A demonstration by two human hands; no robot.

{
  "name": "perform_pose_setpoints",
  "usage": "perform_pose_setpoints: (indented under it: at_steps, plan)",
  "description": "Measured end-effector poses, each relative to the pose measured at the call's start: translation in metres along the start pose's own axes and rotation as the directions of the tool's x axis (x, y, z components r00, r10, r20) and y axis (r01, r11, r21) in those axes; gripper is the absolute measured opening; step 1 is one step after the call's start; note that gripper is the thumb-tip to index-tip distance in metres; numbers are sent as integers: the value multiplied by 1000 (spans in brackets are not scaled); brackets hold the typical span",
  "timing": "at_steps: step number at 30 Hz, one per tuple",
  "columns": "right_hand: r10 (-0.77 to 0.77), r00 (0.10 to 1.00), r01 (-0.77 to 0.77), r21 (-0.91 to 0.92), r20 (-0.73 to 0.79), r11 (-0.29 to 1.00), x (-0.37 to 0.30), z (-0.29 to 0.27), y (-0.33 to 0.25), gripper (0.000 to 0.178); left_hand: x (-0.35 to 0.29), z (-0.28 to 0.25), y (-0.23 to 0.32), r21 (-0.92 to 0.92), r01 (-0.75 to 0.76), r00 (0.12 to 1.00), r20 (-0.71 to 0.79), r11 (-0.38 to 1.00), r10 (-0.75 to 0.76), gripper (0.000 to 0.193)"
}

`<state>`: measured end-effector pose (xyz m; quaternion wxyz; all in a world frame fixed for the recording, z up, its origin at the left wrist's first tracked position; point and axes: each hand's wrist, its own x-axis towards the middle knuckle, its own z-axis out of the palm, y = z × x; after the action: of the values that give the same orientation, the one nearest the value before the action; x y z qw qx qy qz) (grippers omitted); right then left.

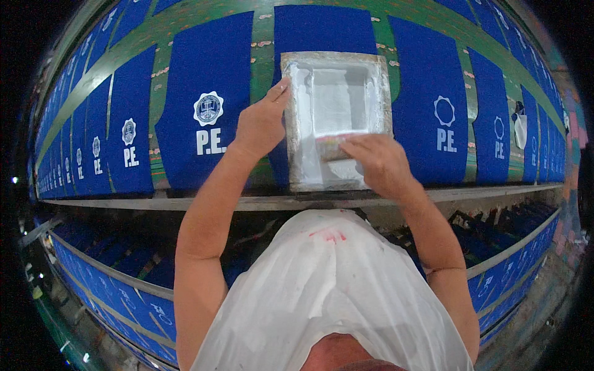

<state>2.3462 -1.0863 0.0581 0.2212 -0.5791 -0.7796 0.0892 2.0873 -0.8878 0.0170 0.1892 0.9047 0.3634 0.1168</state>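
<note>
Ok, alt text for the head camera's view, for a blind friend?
A person holds a blurred bar-like tool in the right grip inside a rectangular frame, the left grip at its left edge. Blue pieces, many white-printed, line the green surface.

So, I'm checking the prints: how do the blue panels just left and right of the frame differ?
The left panel has a white scalloped emblem filled with a design; the right panel shows only an outline. In this view, the left panel's lettering looks larger and brighter than the right panel's. Both are blue, with pale lettering below the mark.
</note>
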Motion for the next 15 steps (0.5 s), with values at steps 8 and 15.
perform_pose_setpoints:
  at_steps: [8,15]
  plan:
    - [52,951,-58,9,305,998,12,-26,18,41,-3,5,-6,6,-22,998,-52,1000,22,60]
    - [78,995,-82,-63,-65,995,124,-5,105,40,3,-3,2,22,12,999,33,1000,-12,64]
